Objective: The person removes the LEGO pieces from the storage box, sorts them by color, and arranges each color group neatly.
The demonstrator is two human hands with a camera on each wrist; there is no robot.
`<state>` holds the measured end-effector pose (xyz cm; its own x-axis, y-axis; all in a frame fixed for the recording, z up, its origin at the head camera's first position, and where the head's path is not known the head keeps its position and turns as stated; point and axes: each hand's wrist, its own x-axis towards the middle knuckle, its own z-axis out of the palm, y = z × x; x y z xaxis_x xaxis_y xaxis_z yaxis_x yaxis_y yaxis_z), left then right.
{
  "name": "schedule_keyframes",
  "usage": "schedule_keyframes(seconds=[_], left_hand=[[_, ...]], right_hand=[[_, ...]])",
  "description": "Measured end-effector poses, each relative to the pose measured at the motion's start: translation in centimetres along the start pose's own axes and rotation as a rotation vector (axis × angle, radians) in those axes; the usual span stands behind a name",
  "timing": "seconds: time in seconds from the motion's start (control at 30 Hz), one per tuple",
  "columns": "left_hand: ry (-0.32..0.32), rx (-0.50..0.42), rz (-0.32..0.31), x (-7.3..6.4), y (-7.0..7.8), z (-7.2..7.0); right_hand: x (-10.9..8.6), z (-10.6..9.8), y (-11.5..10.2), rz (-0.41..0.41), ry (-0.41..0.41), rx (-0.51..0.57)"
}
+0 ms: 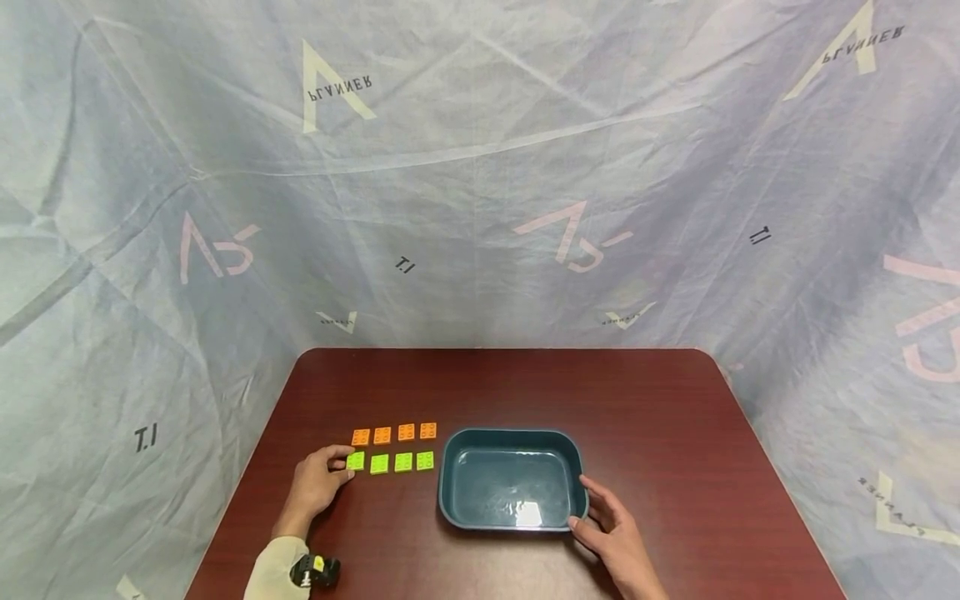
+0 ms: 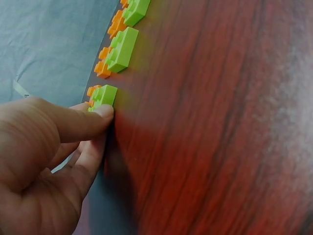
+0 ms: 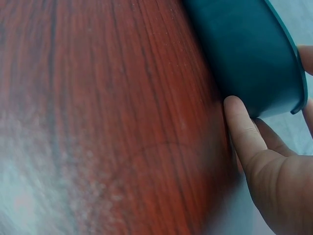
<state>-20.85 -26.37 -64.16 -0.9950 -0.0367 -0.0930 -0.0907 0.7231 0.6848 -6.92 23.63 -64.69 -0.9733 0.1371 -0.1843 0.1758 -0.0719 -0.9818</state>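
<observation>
My left hand pinches the leftmost green building block between thumb and fingers, at the end of a row of green blocks. In the left wrist view the thumb lies against the near side of that green block. My right hand grips the front right corner of a dark teal rectangular tub, thumb on the front and fingers along the right side. The tub's wall fills the upper right of the right wrist view. Inside, the tub holds nothing.
Behind the green row lies a row of orange building blocks, several in number. More green blocks sit between my left hand and the tub. All stand on a reddish-brown table, with a grey printed cloth around its back and sides.
</observation>
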Motion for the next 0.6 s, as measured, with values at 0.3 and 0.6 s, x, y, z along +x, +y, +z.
schedule_keyframes(seconds=[0.3,0.6], left_hand=[[-0.013,-0.021,-0.007,-0.24,-0.56,0.21],[0.000,-0.040,-0.003,-0.43,-0.51,0.78]], right_hand=[[0.22,-0.01,0.05,0.002,-0.002,0.005],[0.37,-0.52,-0.18,-0.001,-0.010,0.013]])
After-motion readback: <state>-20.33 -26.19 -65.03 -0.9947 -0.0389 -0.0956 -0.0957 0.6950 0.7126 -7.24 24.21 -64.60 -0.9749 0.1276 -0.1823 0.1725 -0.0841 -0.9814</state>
